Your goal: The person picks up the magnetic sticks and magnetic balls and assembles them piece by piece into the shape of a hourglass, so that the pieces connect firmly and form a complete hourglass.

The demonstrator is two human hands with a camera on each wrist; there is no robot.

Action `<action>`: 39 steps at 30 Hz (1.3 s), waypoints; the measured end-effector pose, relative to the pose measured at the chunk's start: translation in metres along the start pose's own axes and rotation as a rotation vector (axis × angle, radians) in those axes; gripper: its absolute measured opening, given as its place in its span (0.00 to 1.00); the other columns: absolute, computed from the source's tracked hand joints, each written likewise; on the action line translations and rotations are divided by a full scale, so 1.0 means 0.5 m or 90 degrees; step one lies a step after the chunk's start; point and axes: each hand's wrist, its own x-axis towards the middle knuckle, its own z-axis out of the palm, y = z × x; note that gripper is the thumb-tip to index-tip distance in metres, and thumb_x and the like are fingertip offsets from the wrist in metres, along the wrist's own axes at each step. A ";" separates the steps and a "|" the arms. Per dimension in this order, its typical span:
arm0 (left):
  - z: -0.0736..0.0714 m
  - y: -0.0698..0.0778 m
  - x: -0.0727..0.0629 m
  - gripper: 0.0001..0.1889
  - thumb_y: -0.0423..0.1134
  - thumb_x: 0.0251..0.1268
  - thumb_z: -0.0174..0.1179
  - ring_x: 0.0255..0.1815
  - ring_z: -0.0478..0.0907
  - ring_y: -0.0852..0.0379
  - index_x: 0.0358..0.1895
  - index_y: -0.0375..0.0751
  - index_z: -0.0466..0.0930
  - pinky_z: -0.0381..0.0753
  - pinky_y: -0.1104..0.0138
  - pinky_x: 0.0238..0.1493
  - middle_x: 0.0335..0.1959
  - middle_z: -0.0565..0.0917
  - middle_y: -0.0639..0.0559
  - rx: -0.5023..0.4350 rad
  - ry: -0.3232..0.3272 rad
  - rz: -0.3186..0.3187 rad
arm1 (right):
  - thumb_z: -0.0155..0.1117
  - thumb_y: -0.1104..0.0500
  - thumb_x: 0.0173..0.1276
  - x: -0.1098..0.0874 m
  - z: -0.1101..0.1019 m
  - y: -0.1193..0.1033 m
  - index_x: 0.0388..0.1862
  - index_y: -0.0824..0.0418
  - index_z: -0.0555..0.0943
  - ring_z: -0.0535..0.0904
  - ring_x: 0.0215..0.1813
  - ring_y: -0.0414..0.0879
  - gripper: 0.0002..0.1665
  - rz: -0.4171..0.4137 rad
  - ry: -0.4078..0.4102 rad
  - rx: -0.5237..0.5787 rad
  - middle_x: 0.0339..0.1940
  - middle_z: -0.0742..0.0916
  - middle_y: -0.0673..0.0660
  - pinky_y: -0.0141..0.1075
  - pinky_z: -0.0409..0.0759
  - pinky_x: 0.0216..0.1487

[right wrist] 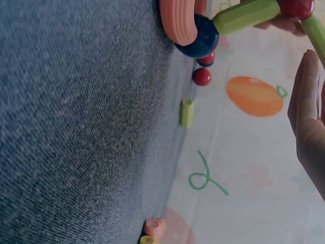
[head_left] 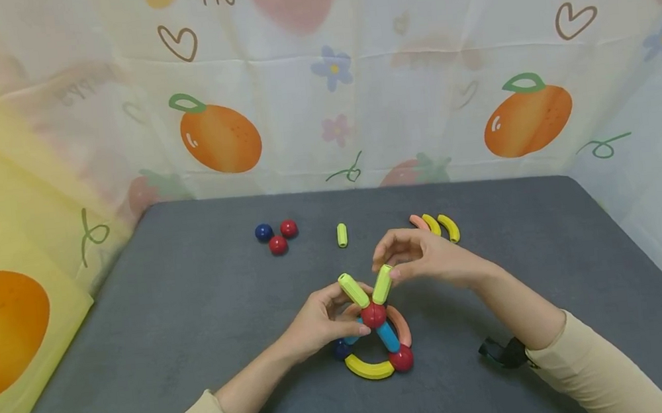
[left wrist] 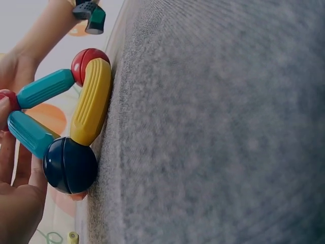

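Observation:
A frame of magnetic balls and rods stands in the middle of the table. Its base has a curved yellow rod, a curved pink rod, a lower red ball and dark blue balls. Teal-blue rods slope up to a top red ball. My left hand grips this top ball, thumb in front. Two green rods rise from it in a V: a left one and a right one. My right hand pinches the right rod near its upper end.
Farther back lie a dark blue ball and two red balls. A loose green rod is right of them. Curved yellow rods and a pink one lie behind my right hand. A printed cloth hangs behind the table.

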 end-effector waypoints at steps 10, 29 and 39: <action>0.003 0.002 -0.005 0.28 0.33 0.56 0.71 0.65 0.75 0.66 0.61 0.35 0.75 0.65 0.47 0.75 0.54 0.81 0.61 0.003 0.015 -0.023 | 0.59 0.59 0.73 0.013 -0.026 0.018 0.55 0.62 0.74 0.84 0.52 0.44 0.14 0.000 0.027 0.036 0.50 0.84 0.55 0.46 0.85 0.54; -0.021 0.008 0.005 0.25 0.34 0.61 0.68 0.73 0.68 0.40 0.61 0.30 0.75 0.68 0.46 0.73 0.66 0.76 0.35 0.092 -0.068 -0.038 | 0.58 0.58 0.74 0.034 -0.040 0.032 0.56 0.62 0.73 0.83 0.53 0.51 0.15 0.028 0.068 0.055 0.52 0.82 0.60 0.42 0.85 0.55; -0.039 0.000 0.016 0.25 0.36 0.63 0.67 0.45 0.80 0.61 0.62 0.30 0.74 0.78 0.73 0.39 0.55 0.81 0.30 0.091 -0.114 -0.084 | 0.59 0.58 0.74 0.040 -0.036 0.035 0.54 0.61 0.75 0.84 0.50 0.44 0.13 0.031 0.074 0.055 0.49 0.83 0.57 0.40 0.86 0.53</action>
